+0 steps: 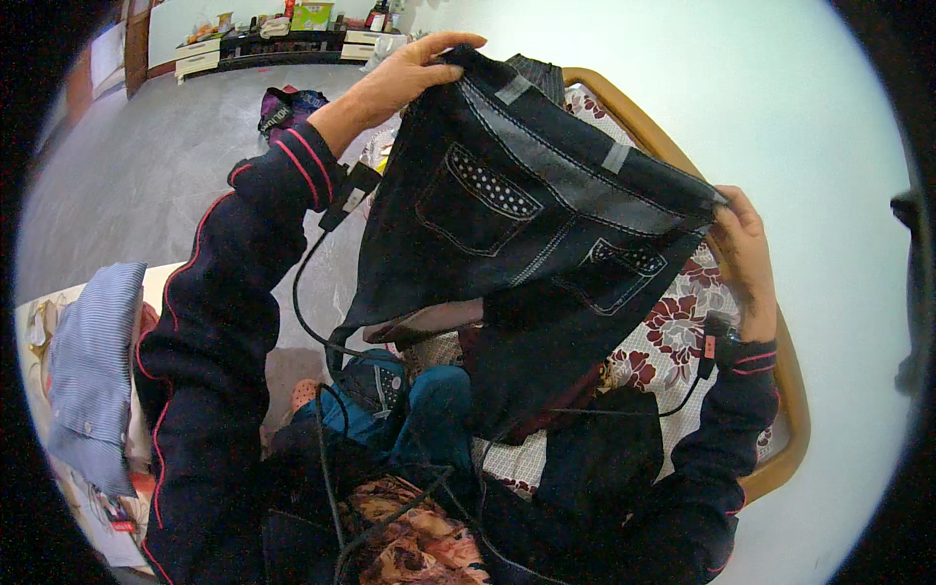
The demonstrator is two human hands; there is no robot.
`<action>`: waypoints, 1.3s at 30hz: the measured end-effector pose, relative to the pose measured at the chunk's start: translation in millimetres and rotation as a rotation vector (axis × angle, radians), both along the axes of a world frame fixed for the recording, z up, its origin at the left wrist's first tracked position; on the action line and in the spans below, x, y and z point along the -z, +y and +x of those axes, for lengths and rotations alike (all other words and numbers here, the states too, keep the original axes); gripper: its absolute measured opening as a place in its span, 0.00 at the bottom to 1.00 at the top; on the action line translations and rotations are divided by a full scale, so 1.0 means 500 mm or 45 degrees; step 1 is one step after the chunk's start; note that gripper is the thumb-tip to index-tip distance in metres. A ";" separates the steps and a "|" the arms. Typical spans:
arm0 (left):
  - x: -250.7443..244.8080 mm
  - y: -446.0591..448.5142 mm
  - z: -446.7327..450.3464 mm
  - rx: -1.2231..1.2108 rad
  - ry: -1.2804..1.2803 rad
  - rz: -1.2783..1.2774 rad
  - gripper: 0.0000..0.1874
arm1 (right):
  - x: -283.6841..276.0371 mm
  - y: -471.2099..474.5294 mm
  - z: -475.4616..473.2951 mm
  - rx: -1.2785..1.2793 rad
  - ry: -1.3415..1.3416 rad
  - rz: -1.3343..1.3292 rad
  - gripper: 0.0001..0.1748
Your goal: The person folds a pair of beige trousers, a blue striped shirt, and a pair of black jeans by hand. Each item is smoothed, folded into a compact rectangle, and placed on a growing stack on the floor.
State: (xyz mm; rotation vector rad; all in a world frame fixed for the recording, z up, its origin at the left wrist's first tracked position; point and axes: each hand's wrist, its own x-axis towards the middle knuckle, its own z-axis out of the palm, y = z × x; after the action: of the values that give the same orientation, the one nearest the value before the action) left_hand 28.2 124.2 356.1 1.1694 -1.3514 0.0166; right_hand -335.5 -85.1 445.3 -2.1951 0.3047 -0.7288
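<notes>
A pair of dark trousers with white stitching and two back pockets trimmed in polka dots is stretched between my hands. My left hand pinches one end of the waistband, thumb below it. At the waistband's other end, lower on the right, my right hand grips the corner. The legs hang down over my lap and the seat, and their lower ends are partly hidden. Black cables run from devices at both of my wrists.
A wooden-framed seat with floral fabric lies beneath, against a pale wall. Folded striped cloth rests on a table at left. A dark bundle with purple parts is beyond my left arm. A low cabinet holding various items stands at the back.
</notes>
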 end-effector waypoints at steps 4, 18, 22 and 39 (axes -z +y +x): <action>-0.006 0.009 -0.007 0.080 -0.497 0.134 0.25 | -0.018 -0.007 0.006 0.057 -0.024 0.061 0.09; 0.012 0.046 -0.095 0.528 -0.401 1.271 0.22 | -0.085 -0.039 0.022 0.021 0.033 -0.029 0.09; 0.001 0.067 -0.074 0.475 0.013 1.080 0.19 | -0.079 -0.041 0.010 -0.047 0.093 0.106 0.09; -0.020 0.028 -0.054 -0.390 -0.774 0.628 0.12 | -0.034 -0.079 -0.016 -0.088 0.491 0.271 0.11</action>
State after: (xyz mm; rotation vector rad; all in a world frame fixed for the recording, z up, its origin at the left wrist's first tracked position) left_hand 1.3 138.0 366.0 1.8842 -1.7443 0.2938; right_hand -343.4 -124.3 462.2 -2.1180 0.4743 -0.2177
